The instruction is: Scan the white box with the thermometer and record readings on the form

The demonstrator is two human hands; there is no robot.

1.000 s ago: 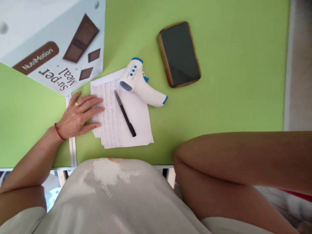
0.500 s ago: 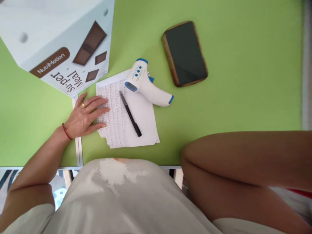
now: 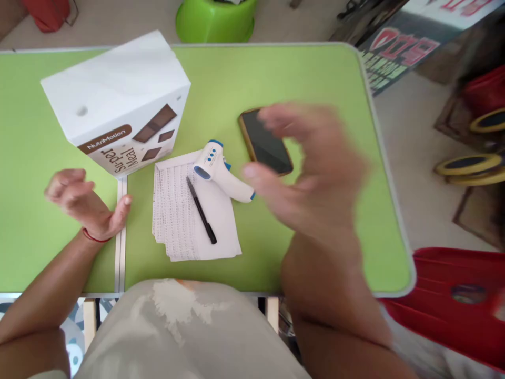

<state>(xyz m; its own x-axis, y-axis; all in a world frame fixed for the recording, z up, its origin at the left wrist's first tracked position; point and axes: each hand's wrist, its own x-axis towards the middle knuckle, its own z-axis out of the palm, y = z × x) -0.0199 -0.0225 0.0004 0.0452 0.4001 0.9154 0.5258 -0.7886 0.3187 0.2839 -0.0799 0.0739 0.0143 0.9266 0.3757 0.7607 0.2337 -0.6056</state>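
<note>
My left hand (image 3: 90, 202) is raised beside the stack of paper sheets (image 3: 177, 221), its fingers loosely bent and its thumb apart, holding nothing. Blurred by motion, my right hand (image 3: 315, 168) hovers near the phone (image 3: 265, 142) in its brown case and covers part of it. A gap shows between its thumb and fingers, with nothing in it. On the sheets, covered in rows of small writing, lie a black pen (image 3: 201, 210) and a white and blue infrared thermometer (image 3: 223, 173), whose handle reaches past the paper's right edge.
A large white "NutriMotion" box (image 3: 118, 84) stands at the back left of the green table (image 3: 307, 73). Beyond the far edge is a green stool (image 3: 215, 21). A red plastic stool (image 3: 453, 279) stands to the right, below a dark printed box (image 3: 402, 47).
My left hand has lifted off the paper and moved left. My right hand has come into view over the phone. The view has tilted up, showing the table's far edge and the floor.
</note>
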